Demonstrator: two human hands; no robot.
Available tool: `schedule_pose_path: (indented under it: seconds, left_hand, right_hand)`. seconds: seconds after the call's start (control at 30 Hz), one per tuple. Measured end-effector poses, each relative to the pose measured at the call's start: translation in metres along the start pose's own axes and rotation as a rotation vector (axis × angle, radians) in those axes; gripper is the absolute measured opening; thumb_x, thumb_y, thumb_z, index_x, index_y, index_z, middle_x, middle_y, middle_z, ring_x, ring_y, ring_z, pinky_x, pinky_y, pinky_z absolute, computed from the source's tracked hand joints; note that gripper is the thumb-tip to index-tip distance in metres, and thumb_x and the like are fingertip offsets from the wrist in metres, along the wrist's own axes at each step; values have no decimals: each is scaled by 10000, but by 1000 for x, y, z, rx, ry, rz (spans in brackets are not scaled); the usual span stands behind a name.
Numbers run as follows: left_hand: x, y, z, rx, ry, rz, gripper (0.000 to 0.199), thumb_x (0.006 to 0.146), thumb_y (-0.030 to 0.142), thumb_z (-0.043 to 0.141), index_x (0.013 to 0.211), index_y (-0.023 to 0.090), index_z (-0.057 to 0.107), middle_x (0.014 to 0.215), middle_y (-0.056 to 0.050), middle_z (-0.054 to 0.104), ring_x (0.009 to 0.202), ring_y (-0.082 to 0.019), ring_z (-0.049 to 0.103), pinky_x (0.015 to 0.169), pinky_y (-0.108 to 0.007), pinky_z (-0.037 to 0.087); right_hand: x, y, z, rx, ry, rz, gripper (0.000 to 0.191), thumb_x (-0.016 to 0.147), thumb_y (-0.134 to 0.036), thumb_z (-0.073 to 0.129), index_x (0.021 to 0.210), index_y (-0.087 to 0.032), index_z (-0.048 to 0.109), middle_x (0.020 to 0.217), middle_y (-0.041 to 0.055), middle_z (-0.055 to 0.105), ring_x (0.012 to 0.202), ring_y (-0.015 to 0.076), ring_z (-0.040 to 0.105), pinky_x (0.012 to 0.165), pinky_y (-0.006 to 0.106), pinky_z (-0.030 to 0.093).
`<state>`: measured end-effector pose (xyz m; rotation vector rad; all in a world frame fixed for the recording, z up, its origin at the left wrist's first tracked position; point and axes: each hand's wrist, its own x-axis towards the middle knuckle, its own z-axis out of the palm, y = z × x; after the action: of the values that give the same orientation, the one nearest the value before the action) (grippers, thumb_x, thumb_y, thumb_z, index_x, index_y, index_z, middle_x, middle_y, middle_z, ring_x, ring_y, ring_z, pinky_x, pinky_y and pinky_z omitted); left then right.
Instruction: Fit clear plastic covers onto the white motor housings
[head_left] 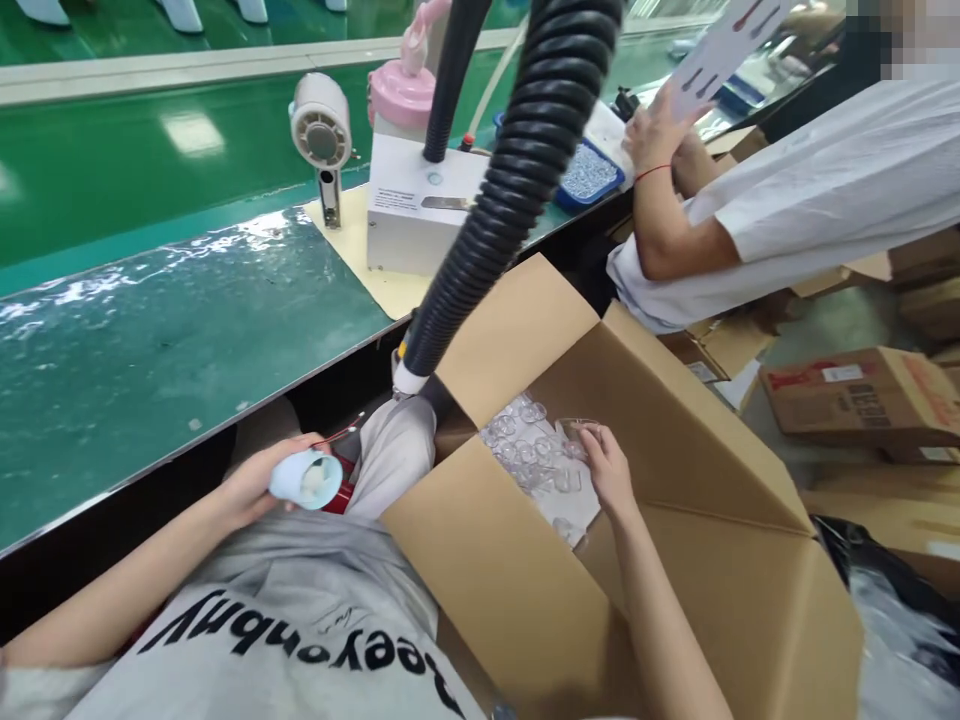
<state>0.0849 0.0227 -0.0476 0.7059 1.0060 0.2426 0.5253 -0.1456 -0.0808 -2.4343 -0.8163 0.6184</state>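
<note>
My left hand (pixel 259 484) is wrapped round a light blue, cup-shaped fan housing (pixel 309 479), its open end turned to the right and something pale inside. A thin red wire (pixel 341 432) with a small white tip sticks out beside it. Over an open cardboard box (pixel 705 560) on my right, my right hand (pixel 609 468) pinches a clear plastic piece (pixel 576 430). Below it in the box lie many similar clear plastic parts (pixel 529 445) on a white sheet.
A black ribbed hose (pixel 517 180) slants down in front of me. On the green bench (pixel 187 350) stand a handheld fan (pixel 322 130), a white box-shaped device (pixel 416 215) and a pink bottle (pixel 405 90). A co-worker (pixel 810 200) holds a white sheet. Cartons (pixel 855 395) lie right.
</note>
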Motion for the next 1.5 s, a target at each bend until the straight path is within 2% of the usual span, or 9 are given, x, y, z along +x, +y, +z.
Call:
schedule_pose_path:
  seconds: [0.13, 0.27, 0.4, 0.53, 0.67, 0.9, 1.2, 1.37, 1.5]
  left_hand:
    - [14, 7, 13, 208, -161, 61, 423, 744, 545, 716, 862, 143, 661, 678, -15, 609, 472, -110, 489, 318, -182, 323]
    - [9, 16, 12, 538, -289, 253, 373, 849, 509, 639, 894, 146, 710, 783, -26, 650, 612, -121, 546, 502, -214, 431]
    - [-9, 21, 4, 837, -229, 613, 261, 938, 387, 608, 964, 170, 750, 979, -69, 697, 926, -186, 641, 880, -308, 498]
    - [-17, 14, -8, 849, -99, 767, 384, 822, 458, 800, 1093, 190, 750, 1039, -73, 662, 972, -211, 622, 924, -356, 501]
    - [-12, 6, -23, 883, -106, 814, 584, 650, 484, 928, 1149, 225, 766, 1134, -90, 601, 1088, -256, 595, 998, -428, 507]
    - [-14, 5, -29, 752, -331, 719, 667, 709, 358, 899, 1326, 223, 683, 1333, -147, 663, 1211, -286, 642, 1025, -414, 519]
    - [-23, 4, -26, 426, -296, 487, 720, 733, 348, 878, 1386, 204, 612, 1299, -146, 691, 955, -203, 712, 783, -292, 572]
    - [-32, 6, -27, 425, -375, 476, 851, 721, 324, 896, 1487, 254, 534, 1360, -148, 670, 952, -204, 719, 728, -266, 566]
    - [-37, 10, -24, 423, -447, 596, 803, 732, 271, 894, 1466, 278, 570, 1476, -151, 607, 1175, -263, 689, 901, -335, 584]
  right_hand:
    - [-90, -69, 35, 73, -168, -635, 494, 923, -625, 584, 1238, -265, 706, 1235, 115, 712, 1066, 310, 688, 944, 454, 566]
    - [-144, -137, 90, -179, -21, -1061, 389, 958, -392, 642, 1343, -350, 686, 1347, 107, 661, 1097, 334, 636, 884, 453, 585]
    - [-149, -166, 120, -141, -178, -1020, 196, 914, -247, 671, 1085, -266, 765, 1355, 130, 626, 1113, 339, 624, 821, 447, 609]
    - [-150, -175, 128, 229, -431, -846, 160, 875, -357, 744, 781, -233, 708, 1194, 100, 643, 1082, 288, 661, 903, 431, 591]
    - [-156, -183, 128, 469, -441, -676, 277, 926, -403, 685, 707, -235, 708, 1065, 88, 682, 1011, 262, 677, 923, 437, 562]
    - [-156, -190, 120, 792, -554, -371, 325, 836, -507, 806, 672, -238, 725, 1006, 94, 743, 1030, 301, 708, 782, 433, 624]
    - [-155, -183, 120, 464, -549, -842, 291, 855, -318, 821, 1139, -294, 761, 1351, 83, 700, 1326, 314, 614, 1153, 535, 472]
    - [-155, -180, 115, 517, -581, -796, 358, 845, -391, 837, 1153, -278, 693, 1290, 86, 729, 1277, 320, 650, 1101, 510, 519]
    - [-158, -180, 109, 534, -641, -738, 374, 856, -399, 827, 1174, -284, 670, 1281, 80, 725, 1226, 294, 675, 1041, 449, 561]
